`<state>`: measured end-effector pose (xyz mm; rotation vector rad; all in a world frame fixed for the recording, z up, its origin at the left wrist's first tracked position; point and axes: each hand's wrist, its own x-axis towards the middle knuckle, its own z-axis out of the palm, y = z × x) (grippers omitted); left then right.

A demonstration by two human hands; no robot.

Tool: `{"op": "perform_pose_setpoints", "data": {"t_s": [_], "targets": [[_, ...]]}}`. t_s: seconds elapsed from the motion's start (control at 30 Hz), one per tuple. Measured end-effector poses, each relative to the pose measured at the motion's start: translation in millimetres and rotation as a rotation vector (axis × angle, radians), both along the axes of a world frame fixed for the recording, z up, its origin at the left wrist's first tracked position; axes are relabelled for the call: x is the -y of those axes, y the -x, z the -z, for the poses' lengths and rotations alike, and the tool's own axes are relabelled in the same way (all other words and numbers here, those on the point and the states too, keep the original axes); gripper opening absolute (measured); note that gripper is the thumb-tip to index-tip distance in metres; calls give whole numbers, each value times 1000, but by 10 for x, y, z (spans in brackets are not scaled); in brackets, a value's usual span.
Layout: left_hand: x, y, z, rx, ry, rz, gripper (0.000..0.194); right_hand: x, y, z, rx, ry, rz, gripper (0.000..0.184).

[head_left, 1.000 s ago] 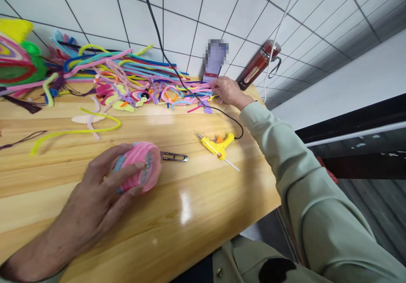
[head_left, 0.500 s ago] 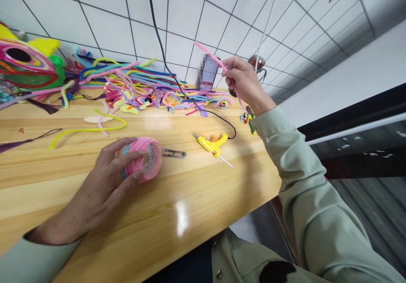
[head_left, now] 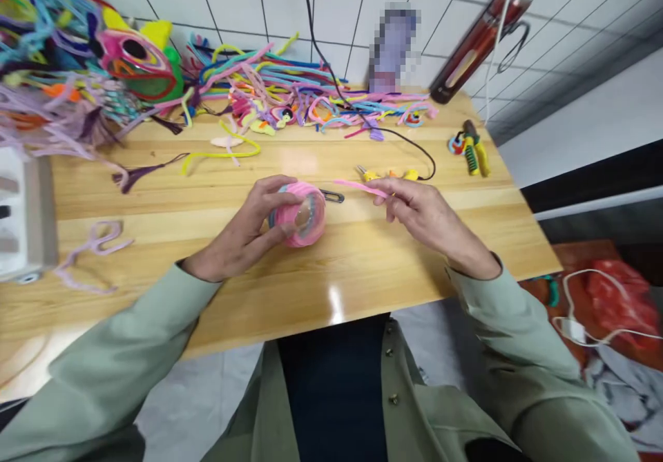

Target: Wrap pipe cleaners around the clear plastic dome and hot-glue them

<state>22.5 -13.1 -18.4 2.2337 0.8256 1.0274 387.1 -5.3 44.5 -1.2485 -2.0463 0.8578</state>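
Note:
My left hand is wrapped round a pink ball wound from pipe cleaners, with some blue showing, resting on the wooden table. My right hand pinches a pink pipe cleaner that points left toward the ball. Small thread snips lie just behind the ball. A yellow glue gun lies behind my right hand, partly hidden by it.
A heap of coloured pipe cleaners runs along the tiled wall, with a colourful figure at the left. A phone and a red bottle lean on the wall. Pliers lie at right; a white device at left.
My right hand picked a pink pipe cleaner from the heap, lifted it, and brought it down beside the ball. The view has swung down and left. My left hand kept its hold on the ball.

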Motion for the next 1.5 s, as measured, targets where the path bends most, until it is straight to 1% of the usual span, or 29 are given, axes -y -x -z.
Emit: {"op": "perform_pose_setpoints", "data": {"t_s": [0.07,0.13,0.2,0.3,0.33,0.43,0.53,0.67,0.73,0.87,0.9,0.97,1.03,1.27,1.4,1.5], "targets": [[6,16,-4,-30,29,1,37,62,87,146,-60,13,-9,53],[11,44,-19,-58,50,-11,38,47,173,186,-120,-1,6,52],[17,75,-42,-90,58,-15,38,-19,259,150,-160,-31,24,42],[24,116,-75,-135,49,-5,39,-130,395,59,-157,-90,45,20],[25,126,-82,-145,44,1,39,-155,439,39,-156,-104,48,17],[27,144,-91,-150,37,6,41,-176,544,38,-160,-124,37,20],[26,143,-91,-145,31,-13,41,-142,599,95,-177,-111,-8,19],[29,130,-94,-137,36,-24,40,-79,669,183,-250,-65,-16,32],[37,121,-96,-133,30,-30,41,-50,725,220,-258,-67,-4,34],[75,85,-105,-167,10,-59,41,21,836,272,-199,-150,64,16],[88,73,-109,-177,8,-64,41,42,856,280,-187,-172,87,15],[114,46,-118,-187,1,-70,42,87,888,292,-175,-200,124,19],[133,23,-127,-187,-7,-75,42,128,912,303,-172,-220,132,21],[145,2,-127,-179,-11,-73,44,195,972,373,-122,-316,75,29],[150,1,-111,-192,-18,-80,44,193,983,403,-66,-355,100,28],[156,-9,-109,-201,-30,-84,43,194,998,408,-64,-365,115,27]]}}
